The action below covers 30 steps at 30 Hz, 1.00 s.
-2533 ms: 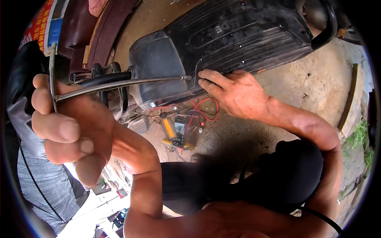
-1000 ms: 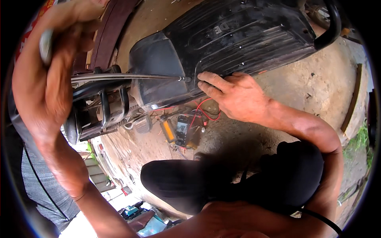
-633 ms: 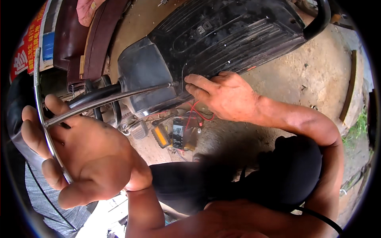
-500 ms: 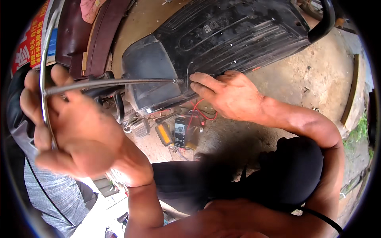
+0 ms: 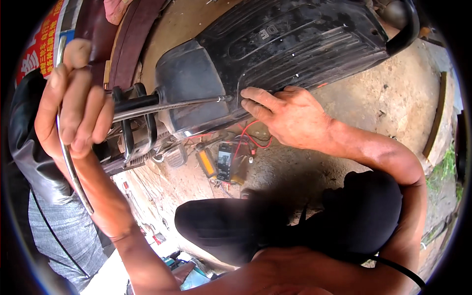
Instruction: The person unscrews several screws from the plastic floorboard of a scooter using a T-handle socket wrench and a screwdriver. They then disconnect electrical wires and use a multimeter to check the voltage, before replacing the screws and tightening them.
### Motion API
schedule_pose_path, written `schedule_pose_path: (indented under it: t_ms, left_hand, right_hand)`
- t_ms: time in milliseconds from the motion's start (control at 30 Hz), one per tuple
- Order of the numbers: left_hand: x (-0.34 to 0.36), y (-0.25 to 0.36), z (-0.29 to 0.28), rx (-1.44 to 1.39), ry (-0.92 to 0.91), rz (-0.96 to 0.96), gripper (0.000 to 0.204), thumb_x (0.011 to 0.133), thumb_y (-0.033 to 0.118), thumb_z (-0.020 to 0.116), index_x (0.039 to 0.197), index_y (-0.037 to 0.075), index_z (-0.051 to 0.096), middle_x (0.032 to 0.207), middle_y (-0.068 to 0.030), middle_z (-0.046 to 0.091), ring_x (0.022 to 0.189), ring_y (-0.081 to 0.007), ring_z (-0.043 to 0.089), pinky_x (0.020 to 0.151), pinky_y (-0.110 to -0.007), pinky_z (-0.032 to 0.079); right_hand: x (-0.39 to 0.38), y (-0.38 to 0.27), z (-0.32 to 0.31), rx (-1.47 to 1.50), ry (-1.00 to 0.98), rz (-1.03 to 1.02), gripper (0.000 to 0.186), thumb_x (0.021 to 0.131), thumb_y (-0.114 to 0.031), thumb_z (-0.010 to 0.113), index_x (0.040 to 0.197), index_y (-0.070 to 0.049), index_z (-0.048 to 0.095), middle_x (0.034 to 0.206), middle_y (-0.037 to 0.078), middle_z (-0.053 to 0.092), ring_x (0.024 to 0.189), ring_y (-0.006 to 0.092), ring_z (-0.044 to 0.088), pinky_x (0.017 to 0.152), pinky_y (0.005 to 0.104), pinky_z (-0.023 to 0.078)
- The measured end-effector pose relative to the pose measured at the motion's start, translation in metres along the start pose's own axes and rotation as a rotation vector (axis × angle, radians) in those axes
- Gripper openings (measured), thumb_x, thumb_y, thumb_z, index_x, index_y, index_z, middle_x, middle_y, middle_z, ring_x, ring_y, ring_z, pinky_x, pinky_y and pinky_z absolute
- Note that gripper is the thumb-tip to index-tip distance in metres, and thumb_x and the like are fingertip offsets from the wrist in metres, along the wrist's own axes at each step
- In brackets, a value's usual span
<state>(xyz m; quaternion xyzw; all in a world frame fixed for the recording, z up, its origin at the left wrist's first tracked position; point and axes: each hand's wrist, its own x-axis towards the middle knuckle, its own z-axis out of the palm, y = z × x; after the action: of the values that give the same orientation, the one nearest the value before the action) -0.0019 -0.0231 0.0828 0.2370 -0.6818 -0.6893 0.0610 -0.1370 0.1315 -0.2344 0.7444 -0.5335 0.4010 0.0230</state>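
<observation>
A long T-handle wrench (image 5: 167,106) reaches across a black ridged plastic panel (image 5: 290,66), its tip against the panel near the step between the smooth and ridged parts. My left hand (image 5: 78,110), slightly blurred, has its fingers curled at the crossbar end of the wrench. Fingertips of my right hand (image 5: 295,115) rest on the panel just right of the wrench tip. Its index and middle fingers are stretched out, and I see nothing held in it. What the tip sits on is too small to make out.
Below the panel, a phone (image 5: 224,162) and a yellow-and-black device (image 5: 206,163) lie on the ground near red wires (image 5: 255,140). Black metal bars (image 5: 129,130) stand left of the panel. Someone's grey-clothed leg (image 5: 59,241) is at lower left. My dark-clothed knee (image 5: 206,223) is in front.
My left hand has turned from palm up with spread fingers to fingers curled at the crossbar. The crossbar has swung at its lower end. My right hand stays by the tip.
</observation>
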Motion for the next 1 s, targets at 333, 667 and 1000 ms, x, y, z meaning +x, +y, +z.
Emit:
schedule_pose_path:
  t_ms: [333,667,1000]
  left_hand:
    - [0.013,0.039,0.028,1.671,-0.240,0.298,0.032,0.106,0.013,0.048,0.123,-0.008,0.064,0.103,-0.0196,0.072,0.099,-0.0256,0.069,0.100,-0.041,0.050]
    - [-0.025,-0.050,0.002,1.973,0.869,1.380,0.042,0.111,0.025,0.042,0.120,-0.010,0.063,0.107,-0.0203,0.075,0.094,-0.0310,0.073,0.099,-0.046,0.056]
    - [0.013,-0.104,0.037,1.029,1.092,1.441,0.068,0.112,0.054,0.031,0.107,-0.008,0.059,0.140,-0.0302,0.057,0.125,-0.0340,0.056,0.111,-0.042,0.046]
  right_hand:
    - [-0.005,0.001,-0.002,-0.034,-0.046,0.038,0.053,0.074,-0.012,0.071,0.126,-0.003,0.070,0.142,0.008,0.057,0.083,0.0150,0.070,0.076,0.0309,0.056]
    - [-0.004,0.002,0.000,-0.007,-0.013,0.004,0.047,0.078,-0.019,0.070,0.121,0.000,0.069,0.133,0.011,0.059,0.073,0.0169,0.070,0.072,0.0312,0.056]
    - [-0.003,0.002,0.000,0.025,0.003,0.031,0.043,0.085,-0.022,0.069,0.121,0.000,0.069,0.135,0.013,0.061,0.076,0.0200,0.073,0.074,0.0346,0.057]
